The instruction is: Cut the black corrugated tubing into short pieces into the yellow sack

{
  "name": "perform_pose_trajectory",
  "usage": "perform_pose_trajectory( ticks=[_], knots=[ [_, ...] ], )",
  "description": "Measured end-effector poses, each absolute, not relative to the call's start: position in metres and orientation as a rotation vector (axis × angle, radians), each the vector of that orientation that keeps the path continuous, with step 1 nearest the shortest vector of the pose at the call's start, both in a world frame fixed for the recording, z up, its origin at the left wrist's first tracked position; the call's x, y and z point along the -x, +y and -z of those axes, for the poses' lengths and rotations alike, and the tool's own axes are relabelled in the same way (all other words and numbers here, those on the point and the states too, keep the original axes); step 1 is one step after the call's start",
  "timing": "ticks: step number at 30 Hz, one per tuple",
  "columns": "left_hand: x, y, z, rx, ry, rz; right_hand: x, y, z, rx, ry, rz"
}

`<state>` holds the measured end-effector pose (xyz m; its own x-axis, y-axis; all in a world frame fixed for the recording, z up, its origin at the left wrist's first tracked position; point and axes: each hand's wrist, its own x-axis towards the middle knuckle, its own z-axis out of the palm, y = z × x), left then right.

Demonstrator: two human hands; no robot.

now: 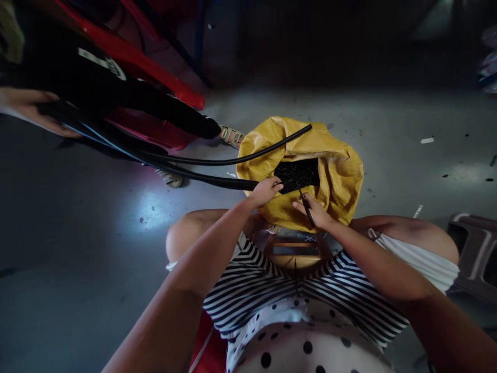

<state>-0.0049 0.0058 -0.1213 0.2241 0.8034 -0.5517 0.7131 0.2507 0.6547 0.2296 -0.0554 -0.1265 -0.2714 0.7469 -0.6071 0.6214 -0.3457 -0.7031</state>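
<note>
My left hand [266, 190] is closed around the end of a bundle of long black tubes or strips [217, 180], at the near left of a yellow sack's opening. The yellow sack [344, 178] stands open between my knees, with many short black pieces [297, 173] inside. My right hand [317, 211] grips a slim black-handled cutting tool [306, 205], its narrow tip pointing over the opening; its exact kind is unclear. One separate black strand [272, 148] lies across the sack's far left rim.
At the left, another person's hand [42, 106] holds the far part of the black bundle. That person's shoe [232, 135] is beside the sack. Red chair-like furniture [166, 135] stands behind; a dark plastic stool [473, 254] is at right. Scraps dot the grey floor.
</note>
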Motion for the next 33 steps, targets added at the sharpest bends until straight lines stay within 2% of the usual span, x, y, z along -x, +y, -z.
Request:
perform_pose_trajectory(
  ticks=[19,33],
  knots=[
    [-0.007,-0.001,0.114,-1.485,1.366,-0.067,-0.226,-0.052,0.124,1.819,-1.805,-1.786],
    [0.008,0.002,0.123,-1.545,1.389,0.061,-0.232,-0.049,0.142,1.783,-1.627,-1.643]
  ],
)
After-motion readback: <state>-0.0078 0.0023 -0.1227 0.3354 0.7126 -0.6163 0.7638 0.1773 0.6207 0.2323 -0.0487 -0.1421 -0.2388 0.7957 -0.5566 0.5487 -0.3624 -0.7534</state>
